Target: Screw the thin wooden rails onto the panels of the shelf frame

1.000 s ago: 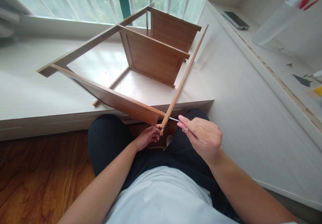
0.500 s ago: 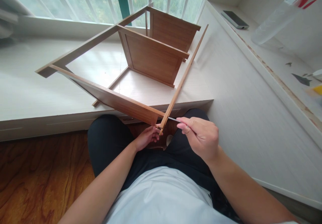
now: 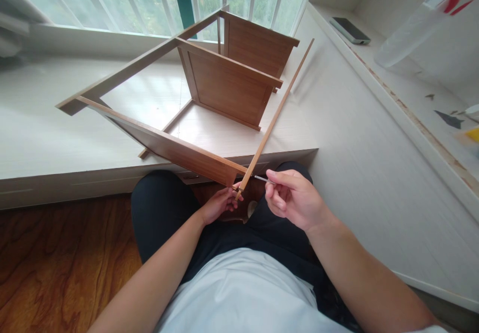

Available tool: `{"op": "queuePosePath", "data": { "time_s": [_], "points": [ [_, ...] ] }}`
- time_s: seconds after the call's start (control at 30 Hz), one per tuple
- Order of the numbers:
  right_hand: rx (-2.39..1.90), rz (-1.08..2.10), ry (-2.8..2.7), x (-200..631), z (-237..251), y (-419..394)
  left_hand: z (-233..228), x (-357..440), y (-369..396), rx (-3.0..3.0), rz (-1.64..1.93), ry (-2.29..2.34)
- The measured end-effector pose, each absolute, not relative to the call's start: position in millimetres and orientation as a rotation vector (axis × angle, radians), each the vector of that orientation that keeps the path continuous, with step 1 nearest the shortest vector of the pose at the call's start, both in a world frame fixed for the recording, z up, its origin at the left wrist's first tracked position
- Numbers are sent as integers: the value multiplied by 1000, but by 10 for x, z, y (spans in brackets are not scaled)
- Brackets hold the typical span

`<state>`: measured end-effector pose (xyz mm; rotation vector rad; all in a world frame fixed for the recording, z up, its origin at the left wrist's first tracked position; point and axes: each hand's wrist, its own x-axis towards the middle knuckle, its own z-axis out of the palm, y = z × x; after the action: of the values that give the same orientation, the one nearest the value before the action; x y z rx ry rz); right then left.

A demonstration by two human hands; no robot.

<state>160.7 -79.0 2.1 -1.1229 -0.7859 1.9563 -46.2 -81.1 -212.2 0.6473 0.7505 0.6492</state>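
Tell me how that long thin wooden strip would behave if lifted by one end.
The wooden strip is very slender for its length, so it would probably flex and feel light. It looks easy to snap. The left hand steadies its near end at the panel corner, suggesting it wobbles unsupported.

thin metal tool (image 3: 261, 178) mostly hidden inside right grip (image 3: 294, 198)

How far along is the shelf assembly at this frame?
Done: the wooden frame on the window ledge already carries two upright panels and a near panel. In hand: the left hand steadies the near corner where a thin rail meets it, while the right hand holds a slim metal tool pointed at that joint. Left: this corner looks unfinished; other joints cannot be judged.
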Motion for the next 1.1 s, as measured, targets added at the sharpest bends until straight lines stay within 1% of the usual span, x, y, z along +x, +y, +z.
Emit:
{"op": "queuePosePath", "data": {
  "time_s": [0.07, 0.13, 0.2, 0.27, 0.37, 0.47, 0.63, 1.1],
  "points": [
    [-1122, 1937, -786, 1586, 18, -793, -2131, -464, -808, 651, 644, 748],
    [-1173, 1774, -894, 1577, 7, -827, -2135, -466, -807, 646, 642, 753],
    [-1252, 1494, -1087, 1587, -13, -876, -2135, -466, -808, 639, 643, 754],
    [-1307, 1133, -1348, 1617, -39, -923, -2134, -467, -808, 635, 643, 754],
    [-1257, 617, -1694, 1674, -81, -960, -2133, -468, -807, 635, 637, 759],
    [-1156, 347, -1855, 1710, -105, -964, -2135, -471, -806, 637, 631, 756],
    [-1071, 179, -1958, 1712, -110, -952, -2120, -467, -808, 636, 633, 758],
    [-1013, 97, -1962, 1735, -195, -922, -2135, -476, -808, 645, 622, 749]
  ]
}}
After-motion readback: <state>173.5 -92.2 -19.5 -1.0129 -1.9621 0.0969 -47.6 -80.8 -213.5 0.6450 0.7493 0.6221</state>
